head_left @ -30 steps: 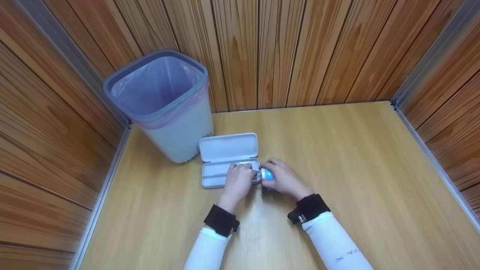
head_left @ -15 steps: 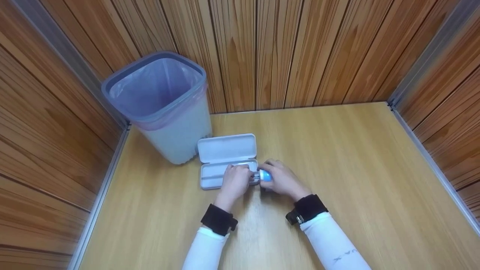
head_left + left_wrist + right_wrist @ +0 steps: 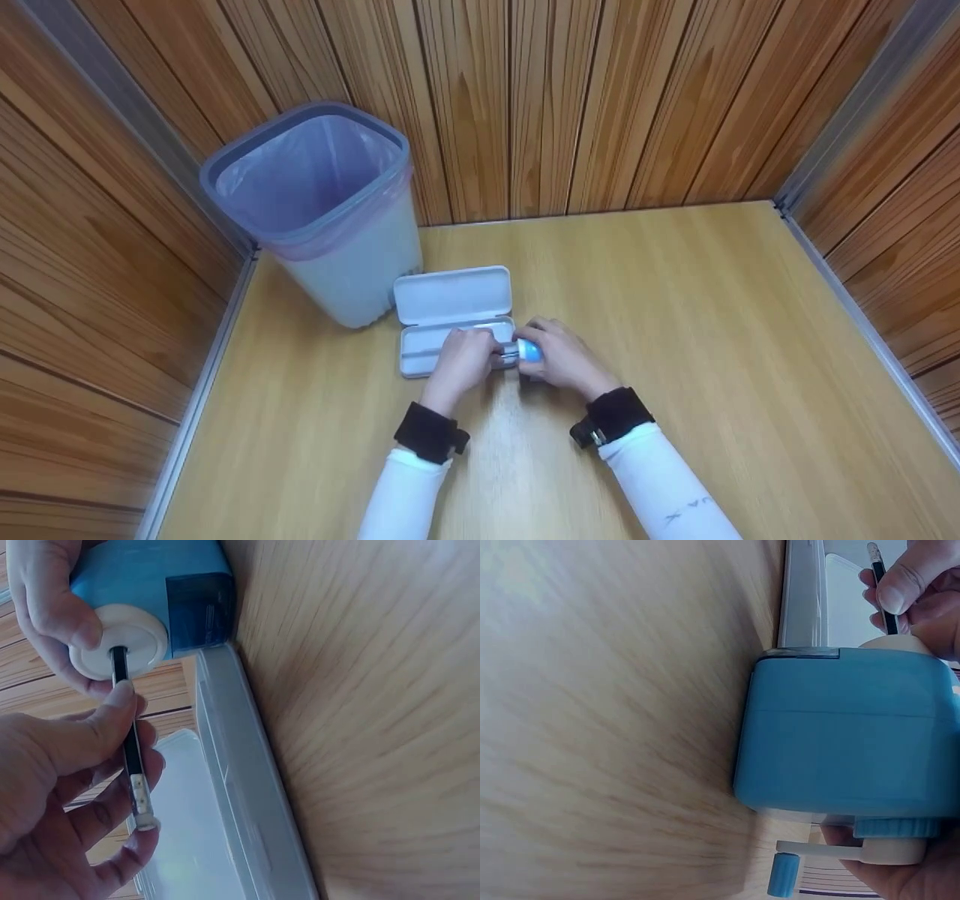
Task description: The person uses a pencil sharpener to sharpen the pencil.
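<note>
A blue crank pencil sharpener (image 3: 847, 735) stands on the table, with my right hand (image 3: 564, 356) gripping it. Its white round front (image 3: 139, 645) faces my left hand, and the crank handle (image 3: 784, 874) sticks out at the opposite end. Thumb and fingers of my left hand (image 3: 461, 364) pinch a dark pencil (image 3: 133, 750) with a white eraser end. The pencil's far end is inside the sharpener's hole, so its tip is hidden. Just below and behind my left hand lies an open pale grey pencil case (image 3: 454, 296), its lid folded back.
A tall bin (image 3: 352, 255) with a purple-grey rim and a plastic liner stands behind the case on the left, close to its lid. Wood-panelled walls (image 3: 540, 105) enclose the table (image 3: 675, 315) at the back and both sides.
My left hand has shifted slightly left, widening the gap to the sharpener. My right hand stays on the sharpener in nearly the same place, and the view has drifted a little.
</note>
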`<action>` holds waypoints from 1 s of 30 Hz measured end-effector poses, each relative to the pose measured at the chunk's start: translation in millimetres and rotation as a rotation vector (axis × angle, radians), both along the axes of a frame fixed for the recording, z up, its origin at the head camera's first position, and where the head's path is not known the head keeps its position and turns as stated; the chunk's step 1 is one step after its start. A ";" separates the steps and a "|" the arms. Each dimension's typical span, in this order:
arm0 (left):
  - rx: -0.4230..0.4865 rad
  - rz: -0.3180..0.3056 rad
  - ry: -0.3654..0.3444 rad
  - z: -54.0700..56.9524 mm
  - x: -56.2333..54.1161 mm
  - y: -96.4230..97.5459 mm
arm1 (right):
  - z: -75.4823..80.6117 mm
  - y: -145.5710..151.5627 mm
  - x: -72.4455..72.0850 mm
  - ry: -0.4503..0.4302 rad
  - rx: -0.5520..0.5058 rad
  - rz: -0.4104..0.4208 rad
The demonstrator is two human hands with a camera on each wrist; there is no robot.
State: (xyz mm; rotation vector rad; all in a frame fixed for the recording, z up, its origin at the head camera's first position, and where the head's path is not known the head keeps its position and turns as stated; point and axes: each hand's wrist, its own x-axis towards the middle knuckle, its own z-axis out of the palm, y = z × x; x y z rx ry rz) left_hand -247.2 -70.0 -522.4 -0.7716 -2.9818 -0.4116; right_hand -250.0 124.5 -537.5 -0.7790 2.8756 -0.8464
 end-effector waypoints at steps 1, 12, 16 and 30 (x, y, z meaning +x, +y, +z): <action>0.004 0.004 -0.029 1.1 -1.1 -0.2 | 0.4 0.1 0.1 0.001 -0.001 0.000; 0.066 0.015 -0.180 5.8 -6.7 -6.7 | 0.6 -1.8 -0.1 -0.042 0.004 -0.024; 0.074 -0.022 -0.134 2.7 -5.9 -16.0 | -0.6 -2.3 -0.5 -0.073 0.007 -0.019; 0.020 0.271 -0.070 16.1 -10.6 -91.2 | 0.6 -0.1 -0.3 -0.081 0.020 -0.021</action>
